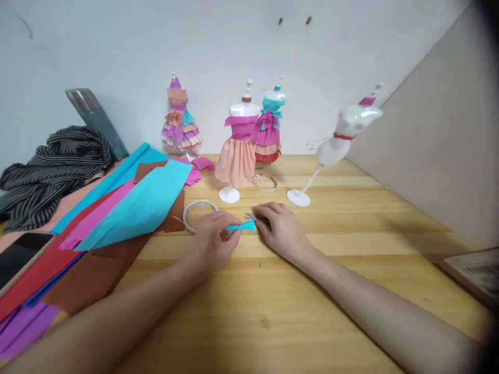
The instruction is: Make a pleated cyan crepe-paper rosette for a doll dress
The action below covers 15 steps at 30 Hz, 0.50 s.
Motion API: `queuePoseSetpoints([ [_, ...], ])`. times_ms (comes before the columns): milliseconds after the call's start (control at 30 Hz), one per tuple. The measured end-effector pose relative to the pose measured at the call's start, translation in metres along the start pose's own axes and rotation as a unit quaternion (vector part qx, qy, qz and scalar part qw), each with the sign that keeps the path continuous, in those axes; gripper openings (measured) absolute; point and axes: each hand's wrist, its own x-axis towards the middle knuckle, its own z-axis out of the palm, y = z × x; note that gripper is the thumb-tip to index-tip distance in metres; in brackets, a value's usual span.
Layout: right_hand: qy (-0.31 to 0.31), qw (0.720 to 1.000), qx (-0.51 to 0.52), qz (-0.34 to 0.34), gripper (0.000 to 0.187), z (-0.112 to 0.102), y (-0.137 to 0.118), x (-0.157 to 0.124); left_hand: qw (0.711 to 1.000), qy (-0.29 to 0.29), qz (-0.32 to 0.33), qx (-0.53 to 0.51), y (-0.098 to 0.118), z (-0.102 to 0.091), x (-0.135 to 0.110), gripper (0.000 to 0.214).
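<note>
Head view: the wooden tabletop (351,291) carries fanned crepe paper sheets (136,208) at nine o'clock, dressed mannequins (237,150) at twelve and a bare mannequin (343,140) at one. A tape roll (195,210) lies just beyond the left hand (212,241), whose fingertips pinch a turquoise paper strip (242,226) at the centre. The right hand (283,231) closes round a small metal tool (255,218), likely scissors, its tips at the strip. By my judgement, holding the strip taut and low, pinching fingers clear of the tips, keeps the work clean
</note>
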Motion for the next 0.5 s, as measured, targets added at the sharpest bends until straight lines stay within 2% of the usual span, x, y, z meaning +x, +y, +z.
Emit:
queuePoseSetpoints([
  [100,-0.034,0.998,-0.046,-0.004,0.026,0.005,0.002,0.0,1.0,0.013,-0.008,-0.028,-0.001,0.001,0.0,0.012],
  [267,-0.009,0.999,-0.022,-0.026,0.03,0.009,-0.003,-0.004,0.999,0.003,-0.024,-0.035,0.001,-0.001,0.0,0.014],
  [367,0.026,0.996,0.073,-0.05,0.027,0.004,-0.007,-0.005,0.998,-0.009,-0.047,-0.043,0.001,-0.001,-0.002,0.013],
  [433,0.052,0.982,0.164,-0.072,0.03,-0.003,-0.012,-0.007,0.996,-0.016,-0.073,-0.038,0.001,-0.001,-0.003,0.013],
  [500,0.053,0.965,0.238,-0.093,0.036,-0.01,-0.018,-0.009,0.994,-0.026,-0.102,-0.027,0.0,0.0,-0.004,0.013],
])
